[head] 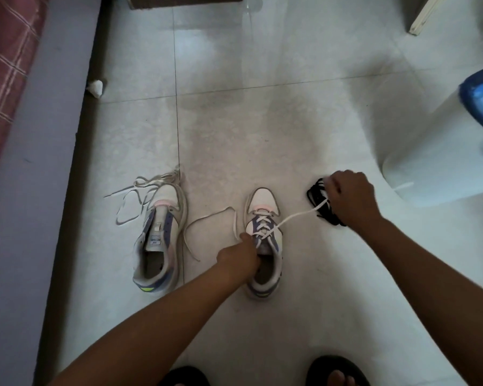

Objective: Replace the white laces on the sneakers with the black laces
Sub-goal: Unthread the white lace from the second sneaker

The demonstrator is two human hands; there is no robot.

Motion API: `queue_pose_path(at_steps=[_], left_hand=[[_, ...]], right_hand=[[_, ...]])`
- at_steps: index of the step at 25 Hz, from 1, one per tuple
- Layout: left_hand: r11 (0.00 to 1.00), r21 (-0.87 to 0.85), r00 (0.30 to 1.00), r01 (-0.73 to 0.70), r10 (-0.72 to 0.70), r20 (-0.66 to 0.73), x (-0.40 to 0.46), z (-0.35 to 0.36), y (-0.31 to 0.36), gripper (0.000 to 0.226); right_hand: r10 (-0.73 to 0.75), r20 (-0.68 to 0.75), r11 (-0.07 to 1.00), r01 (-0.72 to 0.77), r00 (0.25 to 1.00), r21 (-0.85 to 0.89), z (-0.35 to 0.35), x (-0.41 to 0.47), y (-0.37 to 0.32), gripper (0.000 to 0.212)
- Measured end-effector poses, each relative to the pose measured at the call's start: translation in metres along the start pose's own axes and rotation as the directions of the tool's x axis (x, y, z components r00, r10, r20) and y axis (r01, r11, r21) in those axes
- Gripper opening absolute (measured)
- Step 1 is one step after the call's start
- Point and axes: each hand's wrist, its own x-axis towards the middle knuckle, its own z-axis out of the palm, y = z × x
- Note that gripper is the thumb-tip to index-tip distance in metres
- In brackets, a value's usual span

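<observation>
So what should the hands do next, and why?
Probably keep drawing the white lace out with the right hand while the left hand steadies the right sneaker: it remains crossed through several eyelets, whereas the left sneaker is already unlaced.

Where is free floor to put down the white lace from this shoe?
Bare tiles lie beyond both shoes' toes, and between the right shoe and your feet. Crowded: loose laces by the left shoe, and black laces under the right hand.

Pale glossy floor tiles (262,121) reflected soft light, with a plaid-covered bed (6,65) along the left edge.
</observation>
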Motion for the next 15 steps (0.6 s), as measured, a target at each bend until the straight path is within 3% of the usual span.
queue_pose_path(at_steps=[2, 5, 7, 10, 12, 15], left_hand=[[0.993, -0.100, 0.998, -0.065, 0.062, -0.026, -0.002, -0.004, -0.007, 0.053], [0.985, -0.143, 0.988, -0.101, 0.082, -0.132, -0.003, -0.006, -0.013, 0.058], [0.985, -0.117, 0.972, -0.125, 0.098, -0.215, 0.000, -0.004, -0.008, 0.053], [0.982, 0.131, 0.944, -0.138, 0.171, -0.284, 0.007, 0.003, 0.001, 0.051], [0.963, 0.219, 0.916, -0.159, 0.227, -0.332, 0.008, 0.005, -0.005, 0.058], [0.944, 0.197, 0.818, -0.266, 0.328, -0.473, 0.002, 0.012, -0.033, 0.062]], right_hand=[[-0.164, 0.085, 0.986, 0.161, 0.983, 0.045, 0.019, -0.031, -0.016, 0.021], [-0.207, 0.354, 0.970, 0.145, 0.912, 0.195, 0.040, -0.077, -0.038, 0.031], [-0.177, 0.518, 0.984, 0.135, 0.837, 0.118, 0.058, -0.089, -0.052, 0.038], [-0.199, 0.451, 0.966, 0.253, 0.870, -0.061, 0.073, -0.086, -0.066, 0.042], [-0.218, 0.414, 0.974, 0.223, 0.884, 0.037, 0.076, -0.086, -0.059, 0.036], [-0.268, 0.421, 0.952, 0.172, 0.866, 0.252, 0.072, -0.091, -0.033, 0.026]])
